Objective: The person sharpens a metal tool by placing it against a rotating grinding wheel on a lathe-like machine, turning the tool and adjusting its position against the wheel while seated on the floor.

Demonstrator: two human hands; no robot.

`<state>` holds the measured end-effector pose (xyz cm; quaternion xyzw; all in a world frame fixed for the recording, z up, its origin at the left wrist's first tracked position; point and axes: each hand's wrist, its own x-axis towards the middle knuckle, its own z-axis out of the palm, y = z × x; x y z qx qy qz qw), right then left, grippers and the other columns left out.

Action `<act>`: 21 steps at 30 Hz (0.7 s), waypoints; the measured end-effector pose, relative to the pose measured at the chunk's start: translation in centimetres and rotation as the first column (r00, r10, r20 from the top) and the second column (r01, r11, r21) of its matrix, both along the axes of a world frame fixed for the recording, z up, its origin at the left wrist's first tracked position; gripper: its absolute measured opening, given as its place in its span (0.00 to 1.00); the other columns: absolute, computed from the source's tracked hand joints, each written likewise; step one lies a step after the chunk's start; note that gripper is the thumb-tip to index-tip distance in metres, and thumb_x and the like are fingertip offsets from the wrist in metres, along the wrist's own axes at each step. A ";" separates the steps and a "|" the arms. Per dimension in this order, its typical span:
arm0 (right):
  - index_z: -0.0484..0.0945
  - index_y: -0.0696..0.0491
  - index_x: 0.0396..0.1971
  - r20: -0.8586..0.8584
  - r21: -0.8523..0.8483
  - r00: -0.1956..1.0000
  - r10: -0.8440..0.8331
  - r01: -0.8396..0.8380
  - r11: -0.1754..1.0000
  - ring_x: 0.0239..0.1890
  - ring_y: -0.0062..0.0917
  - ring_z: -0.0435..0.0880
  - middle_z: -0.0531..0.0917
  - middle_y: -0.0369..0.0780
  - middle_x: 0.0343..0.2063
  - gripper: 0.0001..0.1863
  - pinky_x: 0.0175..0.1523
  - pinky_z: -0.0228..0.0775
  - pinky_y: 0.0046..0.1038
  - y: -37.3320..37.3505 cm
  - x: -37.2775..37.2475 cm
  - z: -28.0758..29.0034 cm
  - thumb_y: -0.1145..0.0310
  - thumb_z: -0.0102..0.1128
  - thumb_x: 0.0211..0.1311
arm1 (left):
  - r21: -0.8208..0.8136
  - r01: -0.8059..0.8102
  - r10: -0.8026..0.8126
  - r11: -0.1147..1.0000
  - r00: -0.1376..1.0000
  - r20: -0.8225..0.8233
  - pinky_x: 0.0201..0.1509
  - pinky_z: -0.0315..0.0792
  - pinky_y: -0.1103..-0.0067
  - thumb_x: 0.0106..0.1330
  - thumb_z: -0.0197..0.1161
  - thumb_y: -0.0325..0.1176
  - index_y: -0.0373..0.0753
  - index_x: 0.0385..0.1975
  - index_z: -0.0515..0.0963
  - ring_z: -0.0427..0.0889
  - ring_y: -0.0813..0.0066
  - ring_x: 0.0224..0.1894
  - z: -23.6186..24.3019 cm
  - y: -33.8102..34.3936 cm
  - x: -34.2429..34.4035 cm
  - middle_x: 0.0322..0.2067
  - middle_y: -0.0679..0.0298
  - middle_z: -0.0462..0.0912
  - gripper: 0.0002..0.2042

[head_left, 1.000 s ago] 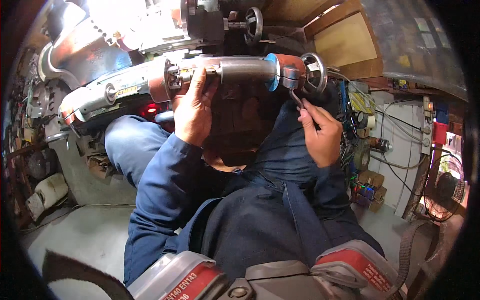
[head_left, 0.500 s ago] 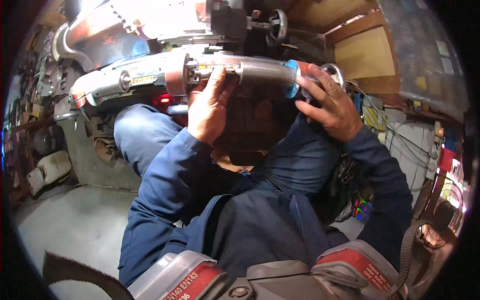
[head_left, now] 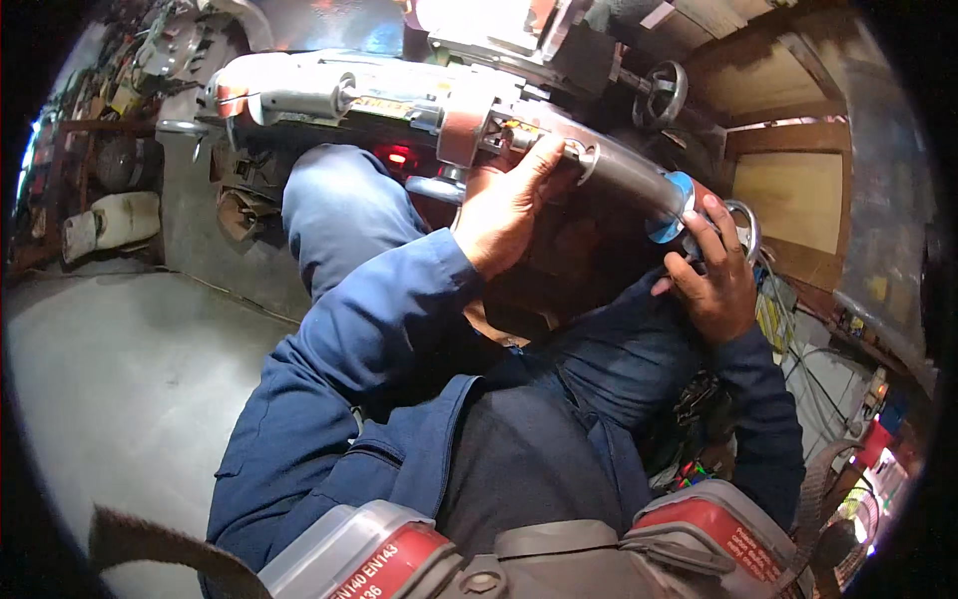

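A long metal machine, like a lathe, spans the view in front of me, with a grey cylindrical tube [head_left: 629, 165] on its right part. My left hand [head_left: 504, 210] is closed at the small metal mechanism [head_left: 519, 135] near the tube's left end; its thumb lies over the front and the other fingers are mostly hidden. At the tube's right end sits a blue ring [head_left: 667, 228]. My right hand [head_left: 714, 270] is beside this ring, fingers apart and slightly bent, fingertips at the reddish end piece [head_left: 702, 192]. A chrome handwheel [head_left: 750, 232] stands just behind it.
A second handwheel [head_left: 661, 95] stands farther back. Below the carriage is a round metal knob [head_left: 436, 188], with a red light [head_left: 397, 157] beside it. Cables [head_left: 798, 334] hang at the right near wooden panels [head_left: 788, 200]. My knees are under the machine; respirator filters [head_left: 349, 554] fill the lower edge.
The view has turned, so the machine appears farther right and slopes down to the right. My left hand stays at the mechanism. My right hand stays near the blue ring, its fingers slightly shifted.
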<state>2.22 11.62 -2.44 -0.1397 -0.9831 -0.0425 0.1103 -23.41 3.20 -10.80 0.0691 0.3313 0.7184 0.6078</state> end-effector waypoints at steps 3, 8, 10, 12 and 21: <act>0.75 0.44 0.34 0.017 0.068 0.999 -0.029 0.027 0.997 0.69 0.48 0.63 0.68 0.37 0.62 0.17 0.63 0.77 0.45 -0.5 0.3 -0.7 0.65 0.75 0.45 | 0.016 -0.022 0.023 1.000 0.999 -0.030 0.64 0.71 0.68 0.73 0.61 0.39 0.33 0.54 0.75 0.80 0.67 0.55 0.0 -0.1 0.2 0.50 0.56 0.81 0.18; 0.73 0.42 0.36 -0.033 0.104 0.999 -0.001 0.005 0.995 0.66 0.52 0.66 0.68 0.38 0.60 0.17 0.64 0.74 0.50 -0.7 0.7 -2.3 0.66 0.74 0.50 | -0.007 -0.015 0.016 1.000 1.000 0.027 0.58 0.75 0.73 0.70 0.65 0.36 0.37 0.49 0.76 0.81 0.72 0.49 -0.4 -0.4 0.5 0.45 0.62 0.82 0.13; 0.73 0.42 0.36 -0.031 0.135 0.999 -0.011 0.015 0.991 0.65 0.52 0.68 0.68 0.38 0.59 0.16 0.63 0.74 0.49 -1.0 1.1 -2.5 0.64 0.73 0.52 | -0.016 -0.013 0.012 1.000 1.000 -0.011 0.53 0.76 0.77 0.67 0.68 0.37 0.39 0.44 0.78 0.81 0.76 0.45 -0.4 -0.6 0.6 0.41 0.65 0.82 0.12; 0.73 0.42 0.36 -0.041 0.190 0.999 -0.032 0.040 0.981 0.64 0.52 0.69 0.69 0.38 0.59 0.14 0.63 0.75 0.48 -1.1 1.4 -2.5 0.60 0.71 0.55 | -0.004 -0.036 0.036 0.999 0.999 0.028 0.53 0.75 0.77 0.67 0.68 0.37 0.39 0.44 0.78 0.81 0.76 0.45 -0.1 -0.3 1.0 0.41 0.65 0.82 0.12; 0.73 0.42 0.53 -0.059 -0.002 0.990 -0.129 0.129 0.992 0.68 0.54 0.62 0.69 0.44 0.61 0.32 0.71 0.56 0.57 -2.8 -2.7 0.7 0.57 0.76 0.44 | 0.021 -0.106 0.106 0.994 0.994 0.021 0.52 0.77 0.78 0.70 0.65 0.34 0.40 0.49 0.76 0.81 0.75 0.47 -0.3 0.1 1.0 0.45 0.65 0.81 0.12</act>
